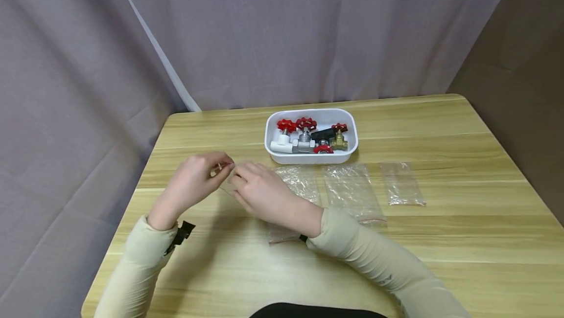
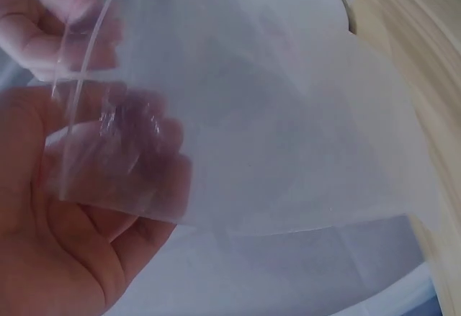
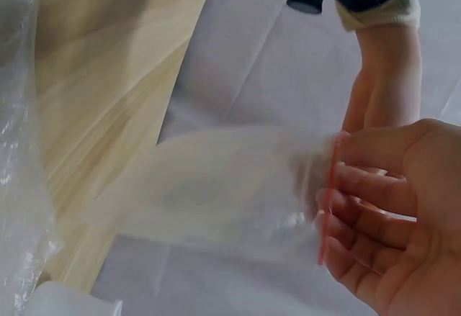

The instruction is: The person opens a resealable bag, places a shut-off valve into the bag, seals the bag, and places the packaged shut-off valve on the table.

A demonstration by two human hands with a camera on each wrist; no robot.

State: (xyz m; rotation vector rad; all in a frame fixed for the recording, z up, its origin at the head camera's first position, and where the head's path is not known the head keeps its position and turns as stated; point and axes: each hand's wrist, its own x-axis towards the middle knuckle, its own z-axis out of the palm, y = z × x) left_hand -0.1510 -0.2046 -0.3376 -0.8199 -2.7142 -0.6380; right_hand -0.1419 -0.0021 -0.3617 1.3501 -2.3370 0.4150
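Observation:
A clear zip bag hangs from both hands above the left part of the table, its red-lined mouth edge held between them. My left hand pinches one side of that edge, and its fingers show through the plastic in the left wrist view. Close beside it, my right hand grips the other part of the mouth, thumb and fingers along the red line. The bag looks flat, with nothing visible inside.
Three clear zip bags lie in a row: a left one partly under the right forearm, a middle one, and a smaller right one. Behind them stands a white tray of valves with red handwheels. Grey curtains hang behind the table.

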